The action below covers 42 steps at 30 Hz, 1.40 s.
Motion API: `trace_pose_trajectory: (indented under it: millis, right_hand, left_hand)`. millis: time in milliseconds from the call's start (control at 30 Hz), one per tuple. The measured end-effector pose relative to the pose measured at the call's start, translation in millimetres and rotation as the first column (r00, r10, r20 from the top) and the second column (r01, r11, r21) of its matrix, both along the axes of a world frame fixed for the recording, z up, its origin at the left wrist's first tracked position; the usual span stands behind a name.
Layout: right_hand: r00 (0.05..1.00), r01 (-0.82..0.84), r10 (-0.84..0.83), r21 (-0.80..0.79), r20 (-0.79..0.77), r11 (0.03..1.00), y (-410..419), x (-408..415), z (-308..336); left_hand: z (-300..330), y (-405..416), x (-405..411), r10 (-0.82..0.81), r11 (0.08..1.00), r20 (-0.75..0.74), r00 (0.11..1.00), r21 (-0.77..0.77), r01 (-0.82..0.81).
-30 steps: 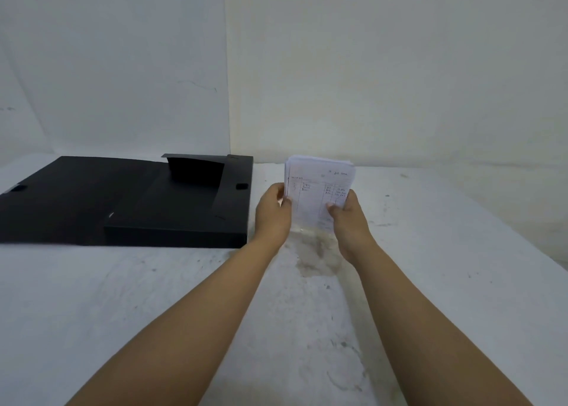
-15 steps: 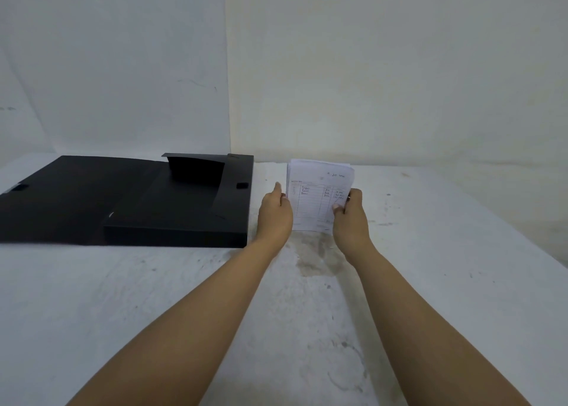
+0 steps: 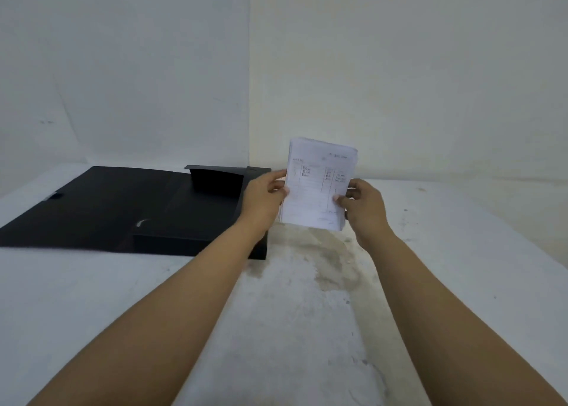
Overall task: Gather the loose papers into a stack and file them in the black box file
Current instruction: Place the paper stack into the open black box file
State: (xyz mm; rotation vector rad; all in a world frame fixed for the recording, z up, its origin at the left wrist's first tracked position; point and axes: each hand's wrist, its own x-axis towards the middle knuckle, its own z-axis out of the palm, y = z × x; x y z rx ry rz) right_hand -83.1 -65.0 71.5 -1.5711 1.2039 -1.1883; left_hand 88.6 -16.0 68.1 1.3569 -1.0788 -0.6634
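A stack of white papers (image 3: 318,184) with a handwritten table on its top sheet is held upright above the table, both hands gripping it. My left hand (image 3: 264,199) holds its left edge and my right hand (image 3: 364,207) holds its right edge. The black box file (image 3: 138,209) lies open on the table to the left, its lid spread flat further left and a flap standing up at its back. My left hand overlaps the file's right side in the view. The stack's lower edge is off the table surface.
The white table (image 3: 292,313) has a grey stain just below the papers. Two plain walls meet in a corner behind the file. The table's right edge (image 3: 522,242) runs diagonally at the right.
The paper stack has risen off the table and shifted slightly left, toward the file. My left hand, briefly flat against the stack's edge, now grips it again.
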Motion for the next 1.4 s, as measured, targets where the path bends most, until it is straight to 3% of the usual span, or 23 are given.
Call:
trace_pose_trajectory:
  millis: [233, 500, 600, 733, 867, 1000, 1100, 1233, 1400]
  right_hand:
    - [0.991, -0.133, 0.131, 0.053, 0.028, 0.990, 3, 80, 31]
    - [0.939, -0.181, 0.170, -0.010, -0.301, 0.983, -15, 191, 26]
    - [0.865, -0.222, 0.179, -0.036, -0.468, 0.974, -24, 213, 16]
    - [0.652, -0.202, 0.150, 0.020, -0.743, 0.979, -36, 233, 0]
    - [0.477, -0.223, 0.141, 0.035, -0.867, 0.974, -42, 238, -20]
    - [0.313, -0.272, 0.125, 0.037, -0.941, 0.962, -40, 240, -35]
    - [0.297, -0.290, 0.085, -0.005, -0.951, 0.957, -40, 239, -40]
    - [0.353, -0.322, 0.085, -0.035, -0.932, 0.946, -42, 237, -41]
    - [0.261, -0.328, 0.104, 0.013, -0.960, 0.945, -41, 239, -43]
  left_hand:
    - [33, 25, 85, -0.050, 0.999, -0.087, 0.995, 0.010, 0.051]
    - [36, 16, 184, 0.012, 0.957, 0.016, 1.000, 0.290, -0.016]
    - [26, 5, 203, -0.009, 0.921, 0.077, 0.997, 0.389, -0.022]
    - [7, -11, 226, -0.050, 0.883, 0.143, 0.989, 0.468, -0.023]
    - [-15, -17, 231, -0.130, 0.853, 0.236, 0.963, 0.522, -0.012]
    - [-34, -19, 229, -0.211, 0.829, 0.487, 0.848, 0.548, -0.108]
    - [-45, -21, 233, -0.209, 0.847, 0.562, 0.801, 0.514, -0.139]
    - [-51, -23, 236, -0.219, 0.828, 0.625, 0.749, 0.525, -0.196]
    - [-57, -21, 237, -0.186, 0.827, 0.653, 0.734, 0.508, -0.242]
